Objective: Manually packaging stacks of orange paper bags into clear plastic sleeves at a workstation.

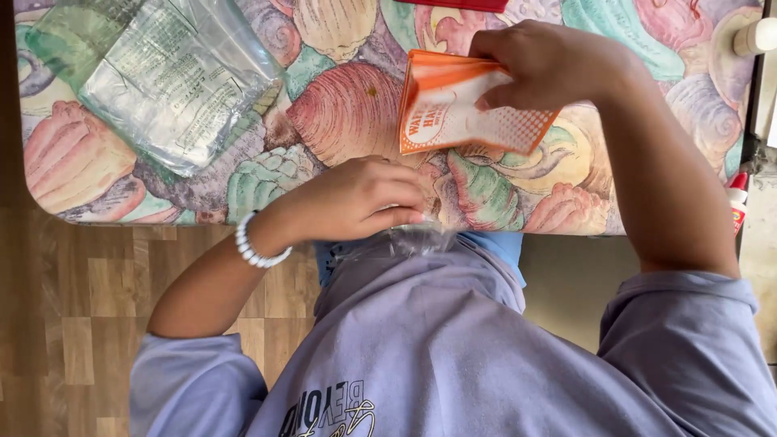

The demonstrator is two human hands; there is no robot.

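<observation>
The packet (461, 109) lies on the desk (340, 113). Left of the packet lies a plastic bag (174, 77); a glue bottle (737, 204) stands off the desk's right edge.

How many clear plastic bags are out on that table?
2. One large clear plastic bag lies flat at the table's far left corner. A smaller crinkled clear bag sits at the near edge under the left hand. Others may be hidden.

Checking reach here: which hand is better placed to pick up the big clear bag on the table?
Probably the left hand, which is nearer the clear bag on that side, though it pinches a plastic scrap at the table edge. The right hand grips the orange packet, farther away.
</observation>
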